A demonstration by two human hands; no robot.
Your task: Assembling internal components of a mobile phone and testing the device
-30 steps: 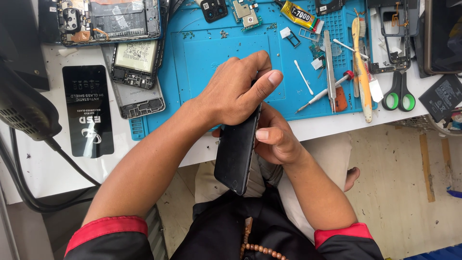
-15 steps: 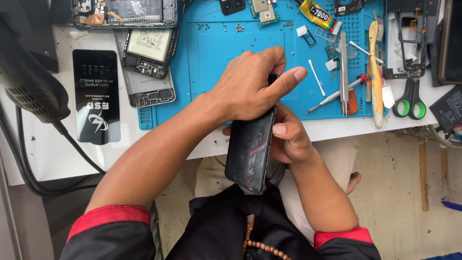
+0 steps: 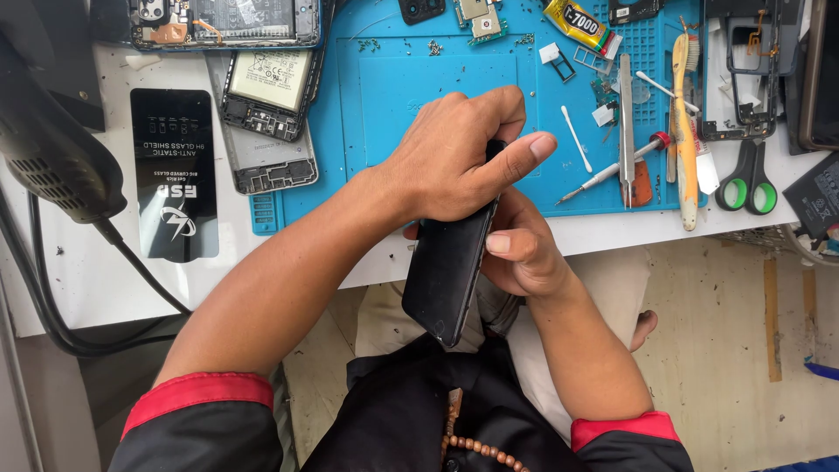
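A black smartphone [image 3: 447, 267] is held on edge, tilted, over the near rim of the white table [image 3: 612, 234] and above my lap. My left hand [image 3: 454, 157] wraps over its upper end, thumb stretched out to the right. My right hand [image 3: 520, 249] grips the phone's right side from below, thumb pressed against its edge. The phone's upper end is hidden under my left hand.
A blue work mat [image 3: 437, 79] carries screws, a screwdriver [image 3: 612, 170], tweezers [image 3: 626, 114], a toothbrush [image 3: 683, 131] and a glue tube [image 3: 577, 22]. Opened phones [image 3: 266, 105] lie at left beside a black flat package [image 3: 173, 175]. Green-handled scissors [image 3: 743, 179] lie at right, a black heat tool [image 3: 48, 131] far left.
The phone has tipped more upright and closer to the table edge between my hands. My left thumb has stretched further right. The view has shifted slightly.
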